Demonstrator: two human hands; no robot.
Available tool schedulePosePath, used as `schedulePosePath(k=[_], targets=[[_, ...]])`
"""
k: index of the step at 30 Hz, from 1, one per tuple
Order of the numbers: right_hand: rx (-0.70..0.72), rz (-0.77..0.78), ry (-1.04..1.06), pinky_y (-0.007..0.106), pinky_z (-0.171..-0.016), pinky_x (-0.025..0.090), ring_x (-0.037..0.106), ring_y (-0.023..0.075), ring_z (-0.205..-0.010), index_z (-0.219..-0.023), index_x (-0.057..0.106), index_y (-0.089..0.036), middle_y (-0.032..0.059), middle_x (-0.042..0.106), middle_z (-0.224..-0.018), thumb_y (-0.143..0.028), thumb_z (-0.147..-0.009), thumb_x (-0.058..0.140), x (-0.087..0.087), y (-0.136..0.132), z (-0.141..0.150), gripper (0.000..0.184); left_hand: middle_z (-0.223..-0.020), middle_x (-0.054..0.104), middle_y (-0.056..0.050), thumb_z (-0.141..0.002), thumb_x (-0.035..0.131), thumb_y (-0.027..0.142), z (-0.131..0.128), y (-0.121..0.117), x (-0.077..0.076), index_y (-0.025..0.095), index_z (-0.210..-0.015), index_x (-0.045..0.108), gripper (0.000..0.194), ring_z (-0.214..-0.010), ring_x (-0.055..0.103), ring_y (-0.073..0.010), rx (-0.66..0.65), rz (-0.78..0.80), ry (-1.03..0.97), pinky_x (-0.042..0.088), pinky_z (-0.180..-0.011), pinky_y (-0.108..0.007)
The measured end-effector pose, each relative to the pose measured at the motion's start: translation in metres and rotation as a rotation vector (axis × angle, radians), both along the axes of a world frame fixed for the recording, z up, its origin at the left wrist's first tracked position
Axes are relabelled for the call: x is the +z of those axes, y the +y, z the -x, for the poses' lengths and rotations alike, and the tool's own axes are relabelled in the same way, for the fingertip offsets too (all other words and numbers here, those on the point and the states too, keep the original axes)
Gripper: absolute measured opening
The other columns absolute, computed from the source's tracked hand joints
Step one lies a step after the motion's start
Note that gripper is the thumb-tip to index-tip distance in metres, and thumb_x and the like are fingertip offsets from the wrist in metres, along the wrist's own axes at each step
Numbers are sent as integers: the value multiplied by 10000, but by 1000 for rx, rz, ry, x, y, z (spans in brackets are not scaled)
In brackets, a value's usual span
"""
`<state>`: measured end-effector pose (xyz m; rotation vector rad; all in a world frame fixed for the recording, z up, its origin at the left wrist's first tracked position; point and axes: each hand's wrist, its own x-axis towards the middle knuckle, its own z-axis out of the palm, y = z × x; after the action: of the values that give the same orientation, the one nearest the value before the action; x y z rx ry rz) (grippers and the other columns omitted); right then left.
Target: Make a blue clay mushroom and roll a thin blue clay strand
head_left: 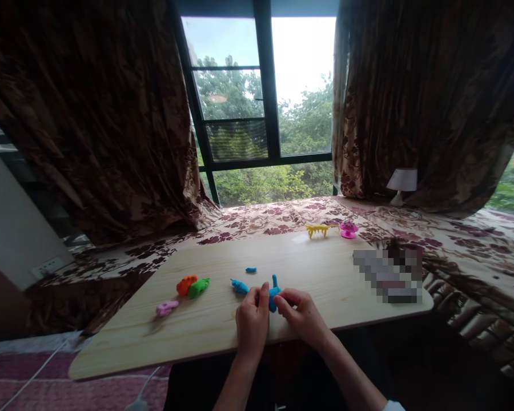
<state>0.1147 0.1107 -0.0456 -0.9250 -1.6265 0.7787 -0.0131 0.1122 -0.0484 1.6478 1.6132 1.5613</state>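
Observation:
Both hands are closed on a bright blue modelling clay piece, with one thin part sticking up and another pointing down. My left hand pinches its left side, thumb raised. From the right, the fingertips of my right hand press against it, hiding part of its shape. Just left of my left hand lies a blue clay lump with a pointed end. A small blue clay bit rests farther back on the wooden table.
To the left sit an orange clay lump, a green one and a pink one. At the back edge stand a yellow legged figure and a pink stand. A blurred-out patch covers the table's right end.

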Motion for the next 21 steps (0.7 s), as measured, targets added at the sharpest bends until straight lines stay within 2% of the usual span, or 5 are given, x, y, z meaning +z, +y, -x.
schedulePosePath(k=[9,13,17,19,21], targets=[[41,15,-2,226,-547,350,434,106,-556,-614,621,-151,-32,520,-572,-301,-835,541,0,1,-2,279,-532,542,35,-837,433,491,0,-2,6,210,-738,609,346,-530,497,-165,-55,23,-57,393,-560,-262],[45,26,19,232,-559,363,457,114,-571,-644,638,-148,-17,550,-593,-314,-856,508,0,0,-2,300,-452,486,50,-820,467,487,0,-2,6,211,-628,581,355,-458,450,-145,-82,40,-84,374,-503,-251],[59,49,41,229,-531,346,431,108,-548,-605,622,-150,-30,517,-558,-326,-803,587,-1,0,-1,267,-413,437,62,-821,468,491,2,-1,3,208,-590,560,377,-415,417,-130,-84,54,-127,362,-467,-246],[70,65,62,226,-533,352,437,107,-551,-604,615,-150,-32,520,-562,-331,-808,585,0,0,-2,274,-437,440,61,-828,449,502,3,-1,3,200,-645,598,383,-422,425,-133,-94,52,-146,371,-470,-250],[88,87,89,223,-542,370,458,107,-560,-631,616,-147,-26,536,-573,-340,-843,540,2,1,-4,296,-507,478,50,-849,407,500,4,-2,5,184,-811,648,399,-456,450,-138,-118,44,-162,391,-484,-253]])
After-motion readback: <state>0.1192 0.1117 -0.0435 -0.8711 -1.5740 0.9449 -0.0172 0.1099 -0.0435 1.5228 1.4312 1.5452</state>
